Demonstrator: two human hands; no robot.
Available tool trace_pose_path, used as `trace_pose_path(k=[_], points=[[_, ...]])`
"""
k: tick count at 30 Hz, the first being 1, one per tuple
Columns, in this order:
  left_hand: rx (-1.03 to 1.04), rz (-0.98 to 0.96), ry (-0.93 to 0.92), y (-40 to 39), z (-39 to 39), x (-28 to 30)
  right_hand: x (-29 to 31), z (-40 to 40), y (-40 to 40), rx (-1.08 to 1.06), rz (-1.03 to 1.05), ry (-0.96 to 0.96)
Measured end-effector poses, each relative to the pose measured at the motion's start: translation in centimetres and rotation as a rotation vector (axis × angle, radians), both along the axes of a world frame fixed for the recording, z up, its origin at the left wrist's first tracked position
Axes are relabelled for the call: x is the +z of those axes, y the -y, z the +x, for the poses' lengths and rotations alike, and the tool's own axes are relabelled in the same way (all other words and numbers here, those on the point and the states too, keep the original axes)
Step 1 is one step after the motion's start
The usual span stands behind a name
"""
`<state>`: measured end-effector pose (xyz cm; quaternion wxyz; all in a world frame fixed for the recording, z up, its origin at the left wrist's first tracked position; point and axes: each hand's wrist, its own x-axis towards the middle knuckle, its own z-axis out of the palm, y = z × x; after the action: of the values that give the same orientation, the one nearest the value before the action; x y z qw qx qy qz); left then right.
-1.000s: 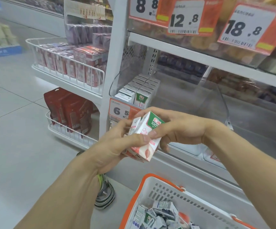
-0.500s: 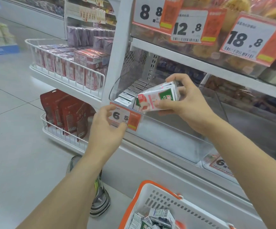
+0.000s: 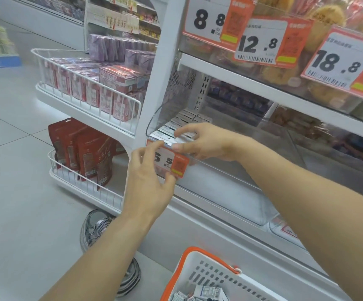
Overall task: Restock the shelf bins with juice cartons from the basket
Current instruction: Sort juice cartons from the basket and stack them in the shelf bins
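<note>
Head view, centre frame: right hand (image 3: pixel 206 142) reaches into the clear bin (image 3: pixel 252 148), thumb and forefinger pinching a carton (image 3: pixel 181 140) at the front of the rows of cartons (image 3: pixel 185 120) already lying in the bin's left end. Carton detail blurred; its top reads silvery. Left hand (image 3: pixel 148 181), just below and left of the right, has fingers spread and loosely bent, fingertips (image 3: pixel 169 176) touching the orange price tag (image 3: pixel 172 164) clipped on the bin's front edge; grips nothing. Basket (image 3: pixel 198 276), white with orange rim, sits at bottom centre with loose cartons (image 3: pixel 206 293) inside. Shoe (image 3: pixel 93 231) on the floor at lower left of centre.
</note>
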<state>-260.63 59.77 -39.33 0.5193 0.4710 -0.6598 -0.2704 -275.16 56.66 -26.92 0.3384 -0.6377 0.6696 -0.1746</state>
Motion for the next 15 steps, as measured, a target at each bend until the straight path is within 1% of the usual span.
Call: trace_pose_path(k=[2,5,6,8,9,12,14,15], points=[[-0.008,0.009,0.011,-0.1,0.2,-0.1,-0.9,-0.3,-0.2,-0.033,-0.017,0.02],[-0.007,-0.011,0.032,-0.2,0.2,-0.1,-1.9,-0.8,-0.9,-0.122,-0.123,0.053],[-0.004,-0.019,0.037,-0.3,0.3,-0.1,-2.2,-1.1,-1.2,-0.146,-0.179,0.028],[0.001,-0.037,0.046,-0.5,0.3,-0.2,-2.6,-2.0,-2.2,-0.178,-0.332,-0.111],[0.005,-0.048,0.049,-0.7,0.4,-0.3,-2.6,-2.2,-3.1,-0.199,-0.42,-0.145],[0.002,-0.079,0.044,-1.8,0.1,-0.3,-2.4,-2.4,-7.5,-0.226,-0.662,-0.072],[-0.055,-0.056,0.071,-2.8,-0.4,-0.1,-3.3,-2.6,-11.4,-0.185,-0.739,-0.025],[-0.116,-0.033,0.113,-3.3,-0.7,-0.1,-4.2,-3.0,-13.3,-0.15,-0.747,-0.018]])
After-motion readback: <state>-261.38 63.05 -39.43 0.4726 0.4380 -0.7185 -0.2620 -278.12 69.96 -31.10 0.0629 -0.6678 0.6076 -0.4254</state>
